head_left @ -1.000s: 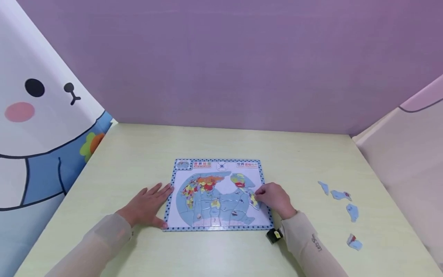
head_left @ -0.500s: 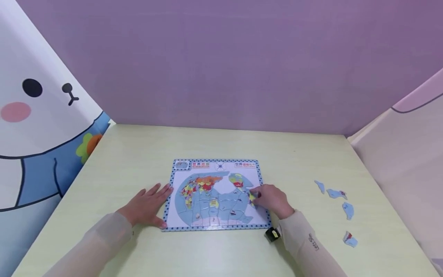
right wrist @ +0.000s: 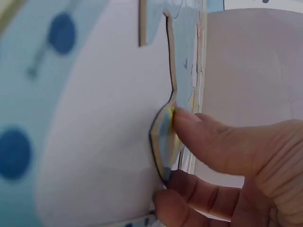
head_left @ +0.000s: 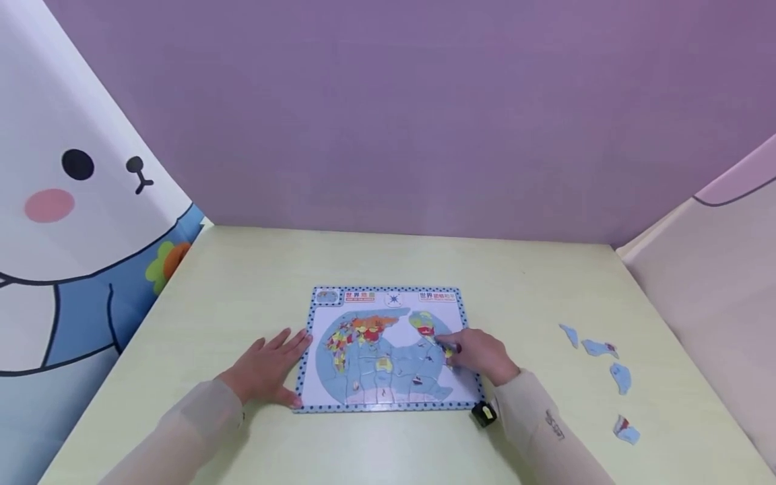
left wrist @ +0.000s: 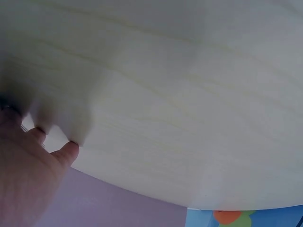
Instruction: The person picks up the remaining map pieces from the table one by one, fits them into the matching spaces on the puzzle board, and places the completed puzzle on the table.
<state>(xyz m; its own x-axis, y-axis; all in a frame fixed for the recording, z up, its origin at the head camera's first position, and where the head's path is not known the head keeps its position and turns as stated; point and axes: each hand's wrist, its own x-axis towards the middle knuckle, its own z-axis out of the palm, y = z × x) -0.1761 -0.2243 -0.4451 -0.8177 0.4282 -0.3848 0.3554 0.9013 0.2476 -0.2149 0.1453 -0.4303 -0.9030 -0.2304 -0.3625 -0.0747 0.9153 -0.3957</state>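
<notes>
A world map jigsaw board [head_left: 388,408] with a blue dotted border lies flat on the table. Many of its pieces sit in the map, and white backing shows through gaps. My left hand [head_left: 263,369] rests spread at the board's left edge, its fingertips touching the border; in the left wrist view a fingertip [left wrist: 71,150] meets the surface. My right hand [head_left: 483,353] is over the map's right side, index finger stretched onto it. In the right wrist view, my thumb presses a blue and yellow puzzle piece [right wrist: 164,137], with curled fingers at its lower edge.
Several loose puzzle pieces lie on the table to the right, among them a narrow blue piece [head_left: 568,335] and a blue piece with a red patch [head_left: 626,429]. A small black box [head_left: 483,413] is by my right wrist. A purple wall [head_left: 412,121] borders the table's back.
My right index finger, bent towards the thumb earlier, now stretches onto the map just above the puzzle piece. The left hand stays at the board's edge. The head view has shifted slightly.
</notes>
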